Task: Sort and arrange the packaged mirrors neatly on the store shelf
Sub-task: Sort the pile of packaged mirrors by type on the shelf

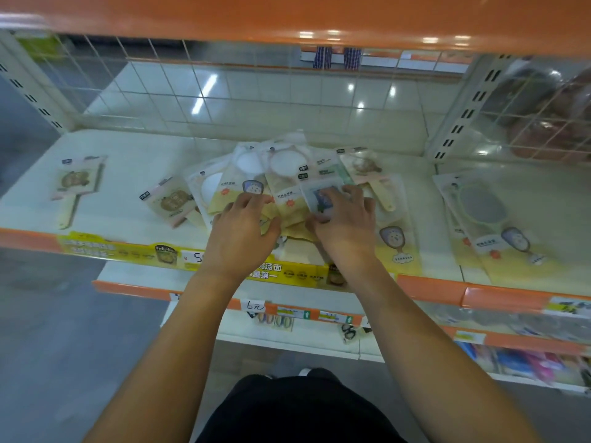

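At the front edge of a white store shelf [134, 161], near its middle, a person's two bare hands work on a loose pile of packaged mirrors [287, 183]. The packets overlap and fan out at different angles toward the back of the shelf, so the pile is not yet sorted.

The left hand [244, 228] lies on the left side of the pile with its fingers curled over the packet edges, seemingly gathering them toward the centre. The right hand [343, 219] rests on the right side, its fingers spread and bent onto a small clear packet [319, 195] lying on top, as if pinning it down or starting to lift it. Whether either hand truly grips a packet or only presses on it cannot be told; the picture is blurred there.

Some mirrors lie apart from the pile, which suggests sorting by kind. One brown-backed mirror [78, 183] lies alone near the shelf's left end. Another brown one [171, 203] sits just left of the pile, touching it. A green-rimmed mirror [483, 207] lies toward the right end, past the shelf's joint.

A yellow price strip [128, 252] runs along the front edge below the hands. An orange shelf [287, 17] hangs overhead, and a wire grid [160, 84] closes the back.
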A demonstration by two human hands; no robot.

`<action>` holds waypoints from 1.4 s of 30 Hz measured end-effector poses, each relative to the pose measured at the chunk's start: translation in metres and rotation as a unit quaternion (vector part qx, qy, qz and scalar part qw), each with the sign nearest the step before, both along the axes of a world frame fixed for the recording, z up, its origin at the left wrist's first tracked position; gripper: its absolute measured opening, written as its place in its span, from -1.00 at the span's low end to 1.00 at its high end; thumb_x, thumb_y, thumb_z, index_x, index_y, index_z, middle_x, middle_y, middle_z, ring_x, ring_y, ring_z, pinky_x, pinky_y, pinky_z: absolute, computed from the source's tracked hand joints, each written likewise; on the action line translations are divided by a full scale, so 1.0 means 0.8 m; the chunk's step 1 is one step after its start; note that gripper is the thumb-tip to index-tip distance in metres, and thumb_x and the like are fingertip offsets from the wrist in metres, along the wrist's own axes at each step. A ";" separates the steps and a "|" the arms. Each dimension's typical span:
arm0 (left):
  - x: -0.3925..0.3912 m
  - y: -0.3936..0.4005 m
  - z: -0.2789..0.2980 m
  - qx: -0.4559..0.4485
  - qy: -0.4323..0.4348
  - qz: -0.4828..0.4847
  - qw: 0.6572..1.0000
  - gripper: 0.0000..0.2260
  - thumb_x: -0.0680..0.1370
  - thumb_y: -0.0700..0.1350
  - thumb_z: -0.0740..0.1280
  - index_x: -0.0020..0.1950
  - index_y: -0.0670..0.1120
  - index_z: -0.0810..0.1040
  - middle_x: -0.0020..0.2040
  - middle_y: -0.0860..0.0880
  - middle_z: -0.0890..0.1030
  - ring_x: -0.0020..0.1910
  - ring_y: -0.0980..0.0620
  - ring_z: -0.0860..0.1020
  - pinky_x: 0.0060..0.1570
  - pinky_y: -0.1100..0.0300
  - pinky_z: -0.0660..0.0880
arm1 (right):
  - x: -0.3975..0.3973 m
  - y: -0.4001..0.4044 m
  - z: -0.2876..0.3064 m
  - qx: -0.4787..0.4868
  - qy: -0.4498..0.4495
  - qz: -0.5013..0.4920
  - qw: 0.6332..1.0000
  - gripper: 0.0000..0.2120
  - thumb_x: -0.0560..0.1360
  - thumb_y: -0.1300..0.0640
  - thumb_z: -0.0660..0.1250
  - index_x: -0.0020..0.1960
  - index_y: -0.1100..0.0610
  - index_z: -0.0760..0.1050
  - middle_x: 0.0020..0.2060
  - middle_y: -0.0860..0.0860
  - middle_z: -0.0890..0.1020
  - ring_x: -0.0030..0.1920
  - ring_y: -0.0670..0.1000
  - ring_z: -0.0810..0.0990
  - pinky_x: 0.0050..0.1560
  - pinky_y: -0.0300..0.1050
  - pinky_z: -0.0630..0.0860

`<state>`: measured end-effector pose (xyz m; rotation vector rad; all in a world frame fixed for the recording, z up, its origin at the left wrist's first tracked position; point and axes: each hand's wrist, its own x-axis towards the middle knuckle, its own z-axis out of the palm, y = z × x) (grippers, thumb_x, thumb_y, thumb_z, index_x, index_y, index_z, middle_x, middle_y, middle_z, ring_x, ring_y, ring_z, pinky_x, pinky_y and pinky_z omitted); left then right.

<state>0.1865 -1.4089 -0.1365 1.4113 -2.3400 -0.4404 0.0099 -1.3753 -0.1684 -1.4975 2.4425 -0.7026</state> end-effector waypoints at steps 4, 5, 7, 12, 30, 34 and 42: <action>-0.001 0.000 -0.001 -0.003 0.008 0.010 1.000 -0.67 0.54 -0.03 0.30 0.28 -0.08 0.48 0.23 -0.13 0.51 0.15 -0.19 0.52 0.05 -0.14 0.50 | 0.008 -0.003 0.004 -0.062 0.029 0.024 0.997 -0.56 0.39 -0.14 0.38 0.24 -0.06 0.50 0.26 0.05 0.41 0.21 0.22 0.37 0.18 -0.01 0.31; 0.001 -0.001 -0.001 -0.003 0.009 0.014 1.000 -0.67 0.54 -0.03 0.30 0.29 -0.09 0.48 0.23 -0.13 0.51 0.15 -0.19 0.52 0.05 -0.14 0.50 | 0.011 -0.005 0.004 -0.076 0.029 0.028 0.996 -0.56 0.38 -0.13 0.39 0.22 -0.05 0.52 0.25 0.05 0.42 0.20 0.22 0.37 0.19 0.01 0.33; 0.007 -0.002 -0.001 -0.004 0.006 0.025 1.000 -0.65 0.54 -0.01 0.29 0.29 -0.09 0.47 0.22 -0.14 0.52 0.16 -0.20 0.52 0.04 -0.12 0.50 | 0.019 -0.012 0.005 -0.095 0.030 0.041 0.994 -0.57 0.37 -0.13 0.40 0.21 -0.05 0.54 0.24 0.05 0.43 0.20 0.23 0.38 0.21 0.03 0.35; 0.034 -0.007 0.003 0.009 0.004 0.069 0.998 -0.58 0.50 0.06 0.24 0.29 -0.09 0.48 0.28 -0.13 0.50 0.21 -0.18 0.50 0.10 -0.11 0.48 | 0.048 -0.033 0.007 -0.071 0.015 0.074 0.995 -0.55 0.39 -0.16 0.38 0.25 -0.10 0.50 0.27 -0.02 0.39 0.26 0.17 0.35 0.22 -0.02 0.32; 0.232 -0.088 -0.010 0.001 0.025 0.115 0.993 -0.65 0.55 0.00 0.29 0.29 -0.10 0.48 0.24 -0.10 0.51 0.15 -0.18 0.52 0.07 -0.12 0.48 | 0.249 -0.114 0.003 -0.096 0.030 0.117 0.988 -0.54 0.35 -0.15 0.39 0.20 -0.03 0.55 0.21 0.04 0.46 0.16 0.25 0.40 0.18 0.11 0.41; 0.278 -0.113 -0.013 -0.007 0.028 0.105 0.994 -0.65 0.55 0.01 0.29 0.30 -0.08 0.47 0.24 -0.08 0.51 0.15 -0.16 0.52 0.08 -0.10 0.48 | 0.295 -0.138 0.007 -0.083 0.044 0.101 0.990 -0.53 0.36 -0.13 0.39 0.24 -0.03 0.53 0.25 0.02 0.45 0.18 0.23 0.38 0.21 0.08 0.38; 0.374 -0.147 -0.024 0.004 0.024 0.117 0.993 -0.65 0.55 -0.01 0.30 0.30 -0.09 0.47 0.24 -0.09 0.51 0.15 -0.19 0.50 0.09 -0.09 0.44 | 0.389 -0.169 0.002 -0.074 0.040 0.104 0.991 -0.55 0.41 -0.13 0.36 0.26 -0.04 0.52 0.28 -0.01 0.42 0.21 0.20 0.35 0.25 0.04 0.34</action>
